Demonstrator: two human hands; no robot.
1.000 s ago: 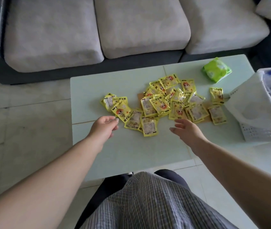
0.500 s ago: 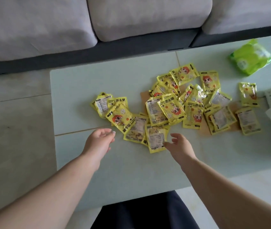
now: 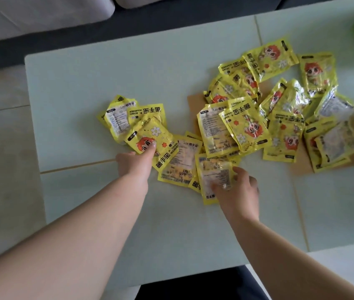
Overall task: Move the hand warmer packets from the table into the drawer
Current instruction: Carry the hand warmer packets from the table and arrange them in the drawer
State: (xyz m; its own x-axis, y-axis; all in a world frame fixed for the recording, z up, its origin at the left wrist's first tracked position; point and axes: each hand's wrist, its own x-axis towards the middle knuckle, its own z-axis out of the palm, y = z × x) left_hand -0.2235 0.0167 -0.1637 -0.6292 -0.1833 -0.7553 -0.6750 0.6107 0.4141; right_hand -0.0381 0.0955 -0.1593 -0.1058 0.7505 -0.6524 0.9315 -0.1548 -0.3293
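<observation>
Hand warmer packets lie heaped and overlapping on the table.
Light, crinkly and likely slippery; best pinched by an edge. Left hand presses one packet; right hand pinches another.

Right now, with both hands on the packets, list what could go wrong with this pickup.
1. The left hand has a finger pressed on a cartoon-face packet that overlaps its neighbours; dragging it may scatter them.
2. The right hand pinches a glossy label-side packet lying over others; it could slip, or those beneath may shift.
3. No drawer is in view, so loose packets might drop off the table while being carried.
</observation>
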